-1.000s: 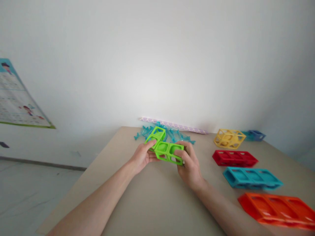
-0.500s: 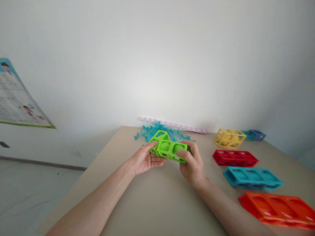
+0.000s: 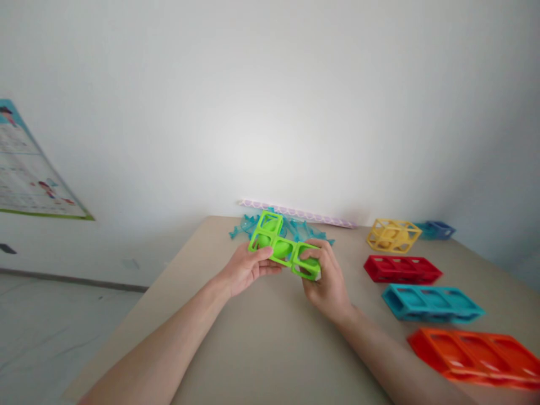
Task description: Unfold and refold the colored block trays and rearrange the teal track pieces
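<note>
My left hand (image 3: 248, 267) grips the left part of a bright green openwork block piece (image 3: 282, 248) with rounded hollows in its square cells. Its thumb presses the front and its fingers lie underneath. The piece bends in an L, one arm pointing up and away from me. At its right end my right hand (image 3: 324, 275) is closed around a green cube-shaped section (image 3: 304, 261), partly covered by the fingers. This section sits slightly askew to the others; whether it is joined to them I cannot tell. Both hands hold the green parts above the table.
On the right of the table (image 3: 253, 354) lie red (image 3: 403, 269), turquoise (image 3: 432, 304) and orange (image 3: 476, 357) three-cell blocks, with a yellow frame block (image 3: 393, 235) and a blue block (image 3: 441, 230) behind. Translucent blue pieces (image 3: 310, 232) and a patterned strip (image 3: 299, 214) lie by the wall.
The green piece has turned in my hands, its left arm now rising more upright. The right-end section has tilted against the rest, and my right fingers have shifted over it.
</note>
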Motion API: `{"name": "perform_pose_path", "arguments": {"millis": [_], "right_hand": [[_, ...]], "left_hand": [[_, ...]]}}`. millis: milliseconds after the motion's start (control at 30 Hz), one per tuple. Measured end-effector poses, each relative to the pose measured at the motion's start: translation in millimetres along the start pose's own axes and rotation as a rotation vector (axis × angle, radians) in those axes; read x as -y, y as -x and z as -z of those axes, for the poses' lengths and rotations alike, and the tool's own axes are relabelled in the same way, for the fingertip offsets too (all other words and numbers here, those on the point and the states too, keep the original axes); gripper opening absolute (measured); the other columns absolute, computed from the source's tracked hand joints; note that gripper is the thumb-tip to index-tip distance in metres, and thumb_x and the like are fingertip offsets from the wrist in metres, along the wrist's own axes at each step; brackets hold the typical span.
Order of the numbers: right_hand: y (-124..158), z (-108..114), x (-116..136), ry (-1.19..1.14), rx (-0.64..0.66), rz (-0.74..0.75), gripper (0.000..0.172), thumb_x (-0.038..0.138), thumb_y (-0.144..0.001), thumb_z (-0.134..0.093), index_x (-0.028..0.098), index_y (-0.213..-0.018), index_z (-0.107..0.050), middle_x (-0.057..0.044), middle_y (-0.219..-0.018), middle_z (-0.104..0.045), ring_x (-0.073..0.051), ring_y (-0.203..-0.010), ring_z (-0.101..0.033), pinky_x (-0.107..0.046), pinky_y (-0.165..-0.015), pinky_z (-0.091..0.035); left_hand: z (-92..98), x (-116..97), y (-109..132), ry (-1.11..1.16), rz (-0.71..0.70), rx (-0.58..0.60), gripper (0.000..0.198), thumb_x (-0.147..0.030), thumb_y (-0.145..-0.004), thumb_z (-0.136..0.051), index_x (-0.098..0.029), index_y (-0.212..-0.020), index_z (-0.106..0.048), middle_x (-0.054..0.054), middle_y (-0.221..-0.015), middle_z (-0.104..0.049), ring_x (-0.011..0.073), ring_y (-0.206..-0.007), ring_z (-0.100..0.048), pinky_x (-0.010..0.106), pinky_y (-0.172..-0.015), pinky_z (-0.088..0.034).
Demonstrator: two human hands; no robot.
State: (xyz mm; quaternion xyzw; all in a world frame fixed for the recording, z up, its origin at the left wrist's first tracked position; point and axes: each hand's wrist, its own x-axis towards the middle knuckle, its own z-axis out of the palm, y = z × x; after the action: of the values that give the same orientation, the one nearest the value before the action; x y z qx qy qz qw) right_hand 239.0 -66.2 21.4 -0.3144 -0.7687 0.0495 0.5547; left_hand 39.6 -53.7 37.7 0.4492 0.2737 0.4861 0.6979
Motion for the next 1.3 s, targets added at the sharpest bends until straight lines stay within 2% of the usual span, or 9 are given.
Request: {"name": "perform_pose_path", "arguments": {"millis": [200, 367, 500, 600, 767, 900, 1033, 1200, 1300], "right_hand": [[2, -7, -3, -0.235, -0.049, -0.302, 0.028, 0.012, -0.063, -0.065, 0.022, -0.086, -0.052, -0.004, -0.099, -0.056, -0.022, -0.091, -0.056, -0.034, -0.078, -0.045], [3, -9, -6, -0.586, -0.042, -0.732, 0.023, 0.025, -0.064, -0.07, 0.018, -0.082, -0.057, 0.001, -0.071, -0.058, -0.016, -0.061, -0.053, -0.028, -0.057, -0.043], [2, -9, -9, -0.78, -0.117, -0.87, 0.021, 0.038, -0.073, -0.064, 0.018, -0.077, -0.056, 0.0, -0.067, -0.056, -0.015, -0.057, -0.053, -0.027, -0.049, -0.043], [2, -11, -11, -0.692, -0.145, -0.944, 0.021, 0.038, -0.073, -0.061, 0.019, -0.079, -0.054, 0.001, -0.064, -0.055, -0.015, -0.053, -0.053, -0.026, -0.045, -0.044], [4, -12, -11, -0.512, -0.155, -0.965, 0.02, 0.028, -0.067, -0.059, 0.019, -0.085, -0.06, 0.002, -0.062, -0.058, -0.015, -0.052, -0.052, -0.024, -0.042, -0.04], [4, -10, -7, -0.356, -0.068, -0.82, 0.024, 0.022, -0.065, -0.058, 0.018, -0.088, -0.061, 0.0, -0.075, -0.065, -0.018, -0.067, -0.058, -0.029, -0.06, -0.048], [5, -11, -7, -0.258, -0.002, -0.658, 0.032, 0.019, -0.069, -0.056, 0.017, -0.101, -0.058, -0.003, -0.092, -0.066, -0.022, -0.085, -0.062, -0.037, -0.08, -0.048], [10, -14, -8, -0.268, -0.024, -0.567, 0.037, 0.023, -0.075, -0.063, 0.02, -0.11, -0.052, -0.005, -0.1, -0.063, -0.021, -0.091, -0.062, -0.037, -0.081, -0.05], [13, -15, -9, -0.309, -0.01, -0.49, 0.041, 0.024, -0.077, -0.065, 0.021, -0.115, -0.05, -0.006, -0.104, -0.062, -0.021, -0.094, -0.061, -0.038, -0.083, -0.051]], "left_hand": [[-0.7, 2, 1, -0.16, -0.075, -0.022, 0.039, -0.028, -0.069, -0.077, -0.014, -0.103, -0.065, 0.009, -0.096, -0.072, 0.0261, -0.087, -0.07, 0.042, -0.08, -0.056], [5.9, 8, -1, -0.245, -0.127, -0.072, 0.044, -0.031, -0.068, -0.077, -0.015, -0.106, -0.062, 0.009, -0.097, -0.071, 0.0255, -0.085, -0.07, 0.041, -0.077, -0.056], [7.9, 8, -1, -0.354, -0.148, -0.095, 0.048, -0.033, -0.066, -0.078, -0.016, -0.107, -0.059, 0.006, -0.094, -0.069, 0.0233, -0.083, -0.069, 0.036, -0.072, -0.056], [5.2, 6, 1, -0.486, -0.175, -0.06, 0.05, -0.031, -0.064, -0.079, -0.016, -0.107, -0.058, 0.004, -0.092, -0.069, 0.0202, -0.08, -0.067, 0.03, -0.07, -0.053], [1.0, 7, 5, -0.711, -0.189, 0.001, 0.048, -0.028, -0.063, -0.078, -0.016, -0.106, -0.061, 0.005, -0.096, -0.069, 0.021, -0.087, -0.064, 0.028, -0.076, -0.05], [3.8, 11, 5, -0.808, -0.129, 0.056, 0.054, -0.029, -0.065, -0.076, -0.017, -0.114, -0.059, 0.006, -0.1, -0.068, 0.0216, -0.087, -0.063, 0.029, -0.075, -0.049], [4.7, 11, 5, -0.912, -0.188, 0.003, 0.055, -0.031, -0.066, -0.076, -0.017, -0.116, -0.058, 0.008, -0.105, -0.067, 0.0242, -0.092, -0.062, 0.032, -0.08, -0.048], [2.2, 10, 7, -0.944, -0.32, -0.012, 0.067, -0.028, -0.064, -0.079, -0.021, -0.125, -0.052, 0.009, -0.116, -0.063, 0.0261, -0.105, -0.059, 0.036, -0.093, -0.045], [4.3, 13, 5, -0.907, -0.32, -0.035, 0.076, -0.027, -0.06, -0.082, -0.024, -0.128, -0.049, 0.009, -0.118, -0.061, 0.0269, -0.108, -0.058, 0.038, -0.094, -0.044]]}}
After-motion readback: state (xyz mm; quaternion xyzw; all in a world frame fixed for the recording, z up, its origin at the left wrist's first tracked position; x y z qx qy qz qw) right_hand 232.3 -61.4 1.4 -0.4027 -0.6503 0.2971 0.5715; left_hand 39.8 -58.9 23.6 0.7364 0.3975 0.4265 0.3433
